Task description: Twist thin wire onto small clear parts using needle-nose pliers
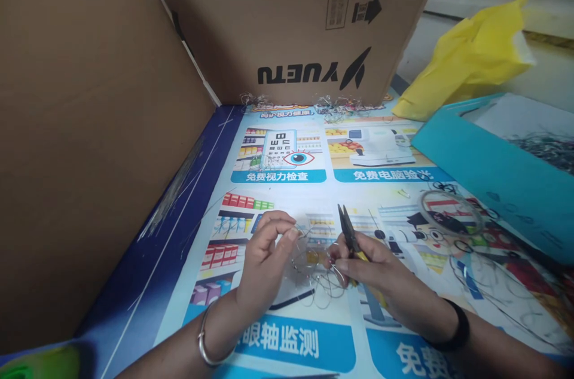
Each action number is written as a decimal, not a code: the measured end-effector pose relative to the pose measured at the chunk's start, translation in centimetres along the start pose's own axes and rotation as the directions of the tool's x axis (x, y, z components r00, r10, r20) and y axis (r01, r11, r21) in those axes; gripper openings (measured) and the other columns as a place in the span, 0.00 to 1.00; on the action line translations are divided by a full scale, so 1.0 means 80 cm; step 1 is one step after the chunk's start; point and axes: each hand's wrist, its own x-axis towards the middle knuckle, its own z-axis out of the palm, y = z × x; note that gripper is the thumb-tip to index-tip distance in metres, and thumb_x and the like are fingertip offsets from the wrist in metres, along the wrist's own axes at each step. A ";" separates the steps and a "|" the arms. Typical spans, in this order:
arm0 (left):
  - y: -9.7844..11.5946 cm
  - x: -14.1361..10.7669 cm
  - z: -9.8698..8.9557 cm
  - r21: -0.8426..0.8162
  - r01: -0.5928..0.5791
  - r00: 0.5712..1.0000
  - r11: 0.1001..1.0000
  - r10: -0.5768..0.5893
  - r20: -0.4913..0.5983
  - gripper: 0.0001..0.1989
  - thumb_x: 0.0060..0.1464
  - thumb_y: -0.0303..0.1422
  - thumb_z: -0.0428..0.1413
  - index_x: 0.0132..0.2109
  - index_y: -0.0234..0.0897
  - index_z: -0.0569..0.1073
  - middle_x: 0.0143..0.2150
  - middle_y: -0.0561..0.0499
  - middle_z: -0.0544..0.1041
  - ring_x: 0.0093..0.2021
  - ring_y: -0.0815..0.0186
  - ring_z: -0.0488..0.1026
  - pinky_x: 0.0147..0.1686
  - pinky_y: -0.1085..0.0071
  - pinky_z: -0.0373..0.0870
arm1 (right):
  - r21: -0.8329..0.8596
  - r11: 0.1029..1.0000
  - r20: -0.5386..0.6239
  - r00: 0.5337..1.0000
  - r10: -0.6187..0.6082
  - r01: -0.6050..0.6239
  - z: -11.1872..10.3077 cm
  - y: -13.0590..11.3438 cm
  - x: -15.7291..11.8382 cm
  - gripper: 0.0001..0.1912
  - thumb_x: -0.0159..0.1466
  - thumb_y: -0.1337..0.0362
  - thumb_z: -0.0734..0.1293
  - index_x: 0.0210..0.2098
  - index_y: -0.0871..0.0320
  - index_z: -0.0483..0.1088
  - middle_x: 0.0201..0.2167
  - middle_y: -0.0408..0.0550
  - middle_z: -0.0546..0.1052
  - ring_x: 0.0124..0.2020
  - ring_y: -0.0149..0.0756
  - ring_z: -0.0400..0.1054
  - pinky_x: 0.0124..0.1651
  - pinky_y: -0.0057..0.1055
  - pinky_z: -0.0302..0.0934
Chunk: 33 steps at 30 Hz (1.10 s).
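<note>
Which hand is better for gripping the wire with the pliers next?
Probably the right hand: it holds the needle-nose pliers, close beside the looped thin wire. The left hand shows no tool.

Well beyond both the left fingers (271, 228) and right fingers (368, 250), a cardboard panel (269, 20) bears "YUETU", upside down, beside a leaf-like mark (356, 68). Above that stand an arrow sign (368, 9) and 2 outlined print blocks, too small to read. The printed sheet (329, 193) under the fingers carries Chinese lines: "呵护视力健康" farthest from them; nearer, "免费视力检查" beyond the left fingers, below an eye chart (280, 155) of E signs, and "免费电脑验光" beyond the right fingers, its last character partly obscured. On the near side of the fingers, "眼轴监测" shows beside the left forearm (179, 343); "免费" begins another line, its remainder unreadable, by the right forearm (484, 337).
</note>
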 end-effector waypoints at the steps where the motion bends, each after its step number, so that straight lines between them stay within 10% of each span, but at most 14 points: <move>1: 0.000 0.000 0.000 -0.003 0.004 1.000 1.000 -0.004 -0.001 0.06 0.57 0.30 0.52 0.33 0.38 0.72 0.39 0.49 0.68 0.43 0.65 0.66 0.46 0.67 0.61 | -0.006 1.000 -0.003 1.000 -0.004 0.004 0.000 0.000 0.000 0.10 0.57 0.62 0.68 0.29 0.57 0.61 0.30 0.43 0.68 0.27 0.27 0.60 0.32 0.29 0.54; 33: 0.001 0.001 0.001 0.079 -0.041 0.999 0.996 0.040 0.010 0.08 0.59 0.29 0.50 0.31 0.37 0.70 0.33 0.50 0.69 0.37 0.66 0.67 0.39 0.69 0.63 | 0.005 0.999 -0.071 0.997 0.044 -0.044 0.006 -0.003 -0.002 0.13 0.53 0.61 0.70 0.27 0.57 0.61 0.31 0.43 0.70 0.27 0.28 0.61 0.32 0.29 0.55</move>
